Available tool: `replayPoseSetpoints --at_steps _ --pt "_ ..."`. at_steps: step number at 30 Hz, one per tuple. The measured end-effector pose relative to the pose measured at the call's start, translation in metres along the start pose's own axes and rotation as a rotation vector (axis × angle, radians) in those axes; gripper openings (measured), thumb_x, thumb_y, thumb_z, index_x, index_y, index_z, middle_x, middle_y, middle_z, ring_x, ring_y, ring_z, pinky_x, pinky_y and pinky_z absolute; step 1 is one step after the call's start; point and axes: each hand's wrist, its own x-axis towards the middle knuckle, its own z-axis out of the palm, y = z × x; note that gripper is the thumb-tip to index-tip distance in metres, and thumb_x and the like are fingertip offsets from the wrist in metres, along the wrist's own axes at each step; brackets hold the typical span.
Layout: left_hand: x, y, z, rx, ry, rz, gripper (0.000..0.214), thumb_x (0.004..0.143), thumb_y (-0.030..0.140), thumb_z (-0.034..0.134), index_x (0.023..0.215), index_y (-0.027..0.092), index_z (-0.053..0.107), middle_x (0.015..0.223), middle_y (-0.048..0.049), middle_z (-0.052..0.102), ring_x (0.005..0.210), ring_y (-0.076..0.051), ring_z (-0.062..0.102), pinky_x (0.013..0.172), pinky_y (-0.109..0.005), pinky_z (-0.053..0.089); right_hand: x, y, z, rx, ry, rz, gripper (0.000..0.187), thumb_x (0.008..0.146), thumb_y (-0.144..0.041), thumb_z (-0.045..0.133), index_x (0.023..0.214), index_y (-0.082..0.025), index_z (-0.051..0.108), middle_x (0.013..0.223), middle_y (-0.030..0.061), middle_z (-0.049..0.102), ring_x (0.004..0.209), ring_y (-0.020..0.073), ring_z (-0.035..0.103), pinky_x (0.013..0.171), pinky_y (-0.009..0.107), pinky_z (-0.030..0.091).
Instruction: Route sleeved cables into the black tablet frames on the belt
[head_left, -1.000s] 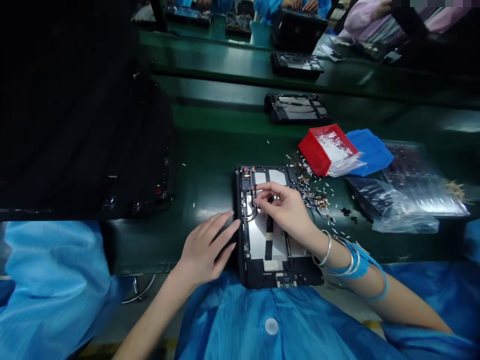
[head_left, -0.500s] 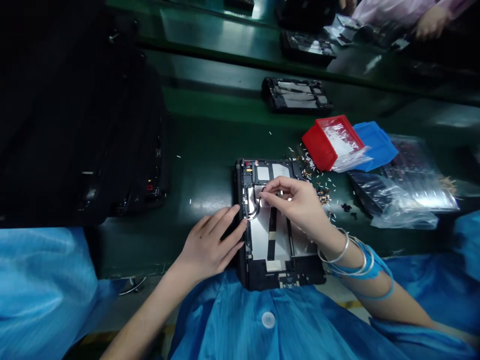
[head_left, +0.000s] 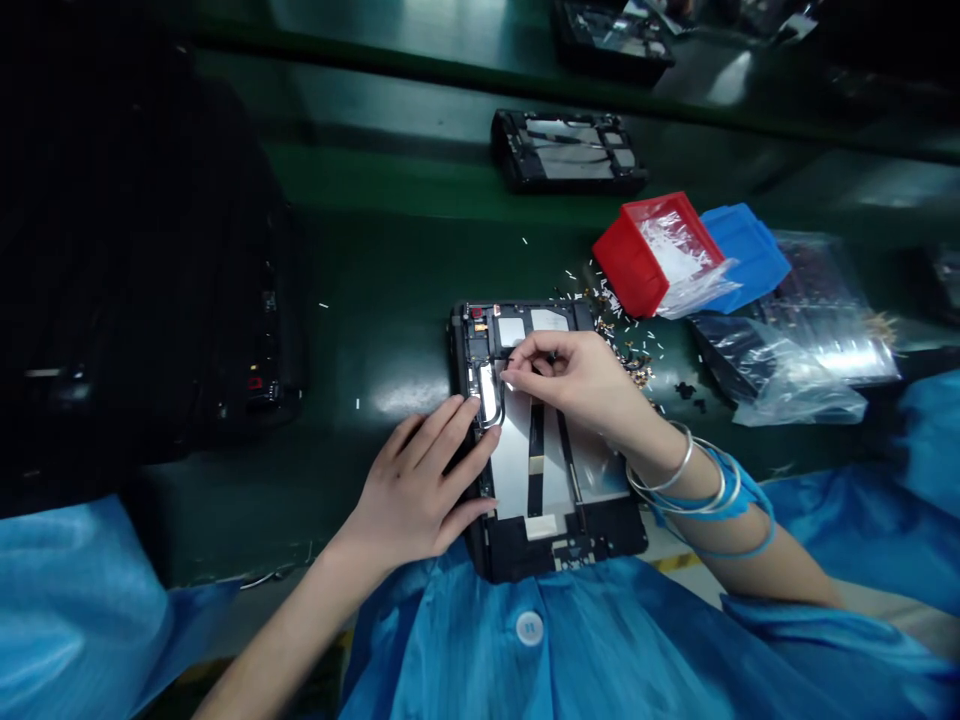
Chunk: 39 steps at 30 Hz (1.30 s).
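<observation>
Pressing flat, fingers stretched out and holding nothing, the left hand (head_left: 420, 490) lies on the left edge of the opened tablet (head_left: 551, 470) at the near edge of the bench (head_left: 390, 260). The right hand (head_left: 581, 380) pinches thumb and forefinger together near the tablet's top-left corner — anything gripped is too small to tell.

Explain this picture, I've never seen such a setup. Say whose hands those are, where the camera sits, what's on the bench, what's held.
No machine here: a camera on a person's head looks down at their own bare hands. An opened flat device lies on the green bench, insides exposed. The left hand rests flat on its left edge. The right hand pinches its fingertips over the upper part; what they grip is too small to tell. To the right lie scattered small parts, a red bin, a blue bin and plastic bags. Another opened device lies farther back.
</observation>
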Motion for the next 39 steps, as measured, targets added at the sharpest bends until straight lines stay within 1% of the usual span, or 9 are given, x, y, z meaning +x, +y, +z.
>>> replayPoseSetpoints --at_steps 7,11,18,25,28,32,36,38,39 --pt "0.002 -0.001 -0.003 -0.002 -0.037 0.021 0.045 0.095 0.039 0.043 0.128 0.012 0.056 0.136 -0.0169 0.053 0.129 -0.033 0.045 0.098 -0.041 0.038 -0.001 -0.001 0.004 -0.086 0.046 0.004 0.007 0.072 -0.020 0.065 0.067 -0.017 0.063 0.053 -0.0055 0.050 0.052 0.0066 0.040 0.053 0.023 0.031" --pt "0.008 -0.002 -0.005 -0.037 -0.085 0.087 0.047 0.097 0.039 0.038 0.127 0.008 0.056 0.138 -0.0149 0.052 0.133 -0.032 0.040 0.103 -0.043 0.036 -0.001 -0.001 0.005 -0.115 0.058 -0.020 0.007 0.073 -0.020 0.065 0.067 -0.016 0.063 0.053 -0.0052 0.051 0.052 0.0065 0.040 0.053 0.023 0.032" --pt "0.013 -0.004 -0.007 -0.061 -0.116 0.113 0.046 0.098 0.037 0.037 0.124 0.006 0.058 0.137 -0.0146 0.053 0.131 -0.030 0.044 0.103 -0.043 0.038 -0.001 -0.002 0.006 -0.193 0.073 -0.041 0.006 0.074 -0.017 0.063 0.068 -0.017 0.063 0.054 -0.0053 0.052 0.053 0.0069 0.043 0.054 0.023 0.033" --pt "0.017 -0.005 -0.011 -0.093 -0.124 0.106 0.046 0.097 0.038 0.041 0.124 0.006 0.058 0.134 -0.0144 0.056 0.129 -0.031 0.046 0.103 -0.045 0.038 -0.002 -0.006 0.008 -0.280 0.073 -0.034 0.006 0.074 -0.016 0.062 0.068 -0.017 0.062 0.056 -0.0047 0.053 0.055 0.0077 0.045 0.056 0.024 0.033" --pt "0.020 -0.004 -0.014 -0.113 -0.128 0.093 0.044 0.096 0.039 0.041 0.121 0.008 0.060 0.132 -0.0134 0.058 0.127 -0.030 0.048 0.103 -0.045 0.038 -0.004 -0.006 0.009 -0.329 0.146 -0.028 0.002 0.075 -0.017 0.061 0.076 -0.018 0.061 0.056 -0.0052 0.053 0.054 0.0083 0.045 0.056 0.024 0.032" --pt "0.028 -0.003 -0.014 -0.124 -0.121 0.073 0.042 0.096 0.037 0.042 0.121 0.008 0.059 0.131 -0.0135 0.059 0.127 -0.030 0.047 0.103 -0.046 0.038 -0.014 -0.006 0.003 -0.297 0.249 -0.070 0.002 0.079 -0.017 0.059 0.080 -0.019 0.060 0.056 -0.0052 0.054 0.051 0.0083 0.047 0.055 0.024 0.034" --pt "0.040 -0.008 -0.012 -0.104 -0.113 0.016 0.039 0.095 0.034 0.044 0.122 0.009 0.058 0.133 -0.0151 0.057 0.128 -0.032 0.047 0.102 -0.050 0.038 -0.043 0.003 -0.013 -0.330 0.383 -0.095 0.006 0.083 -0.024 0.059 0.081 -0.020 0.062 0.059 -0.0044 0.057 0.051 0.0077 0.048 0.055 0.022 0.037" --pt "0.041 -0.008 -0.012 -0.154 -0.087 -0.058 0.037 0.095 0.031 0.045 0.127 0.013 0.054 0.134 -0.0128 0.056 0.129 -0.030 0.045 0.104 -0.049 0.038 -0.063 0.014 -0.021 -0.403 0.459 -0.040 0.011 0.084 -0.029 0.059 0.087 -0.020 0.065 0.059 -0.0043 0.057 0.051 0.0084 0.048 0.054 0.022 0.037" --pt "0.039 -0.007 -0.012 -0.186 -0.039 -0.125 0.038 0.095 0.028 0.045 0.130 0.015 0.051 0.135 -0.0114 0.056 0.130 -0.029 0.045 0.105 -0.047 0.037 -0.073 0.021 -0.023 -0.452 0.487 -0.003 0.016 0.085 -0.032 0.058 0.092 -0.020 0.066 0.059 -0.0040 0.057 0.050 0.0089 0.048 0.053 0.022 0.037"
